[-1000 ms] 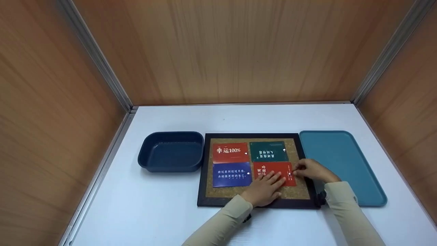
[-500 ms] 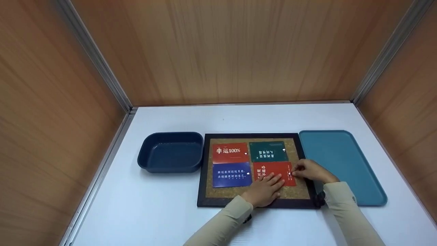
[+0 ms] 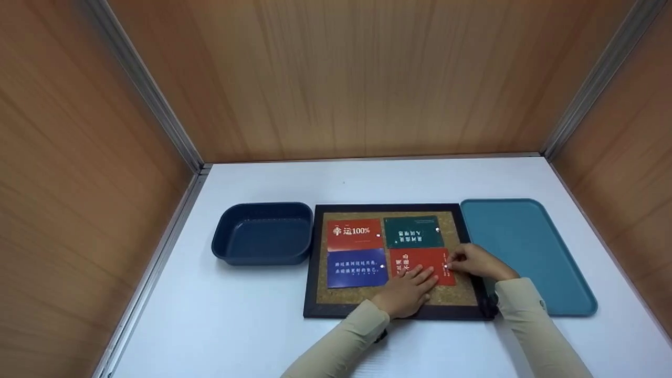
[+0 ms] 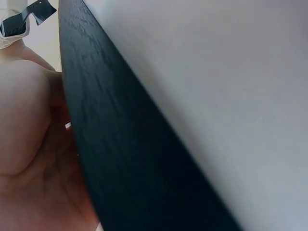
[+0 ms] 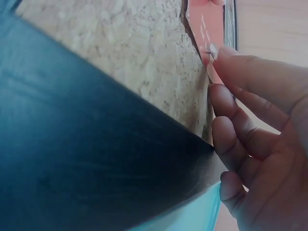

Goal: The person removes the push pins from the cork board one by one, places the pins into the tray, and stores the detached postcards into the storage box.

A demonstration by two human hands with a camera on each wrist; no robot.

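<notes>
A cork board (image 3: 362, 296) with a black frame lies on the white table. On its lower right sits a red card (image 3: 420, 256) with white writing. My left hand (image 3: 404, 294) rests on this card, fingers spread, hiding its lower left part. At the card's right edge my right hand (image 3: 478, 261) pinches a small white push pin (image 5: 212, 51) between thumb and finger. In the right wrist view the pin's metal point meets the card. Another red card (image 3: 354, 244), a green card (image 3: 412, 239) and a blue card (image 3: 354, 270) each carry a white pin at the right edge.
A deep navy dish (image 3: 262, 241) stands just left of the board. On the right, a flat teal tray (image 3: 525, 236) lies against the frame, partly under the right forearm. Wood-grain panels (image 3: 336, 79) rise behind and at both sides of the table.
Only slight movement shows: the right hand's fingertips have shifted a little left at the push pin. The left hand stays on the red card.
</notes>
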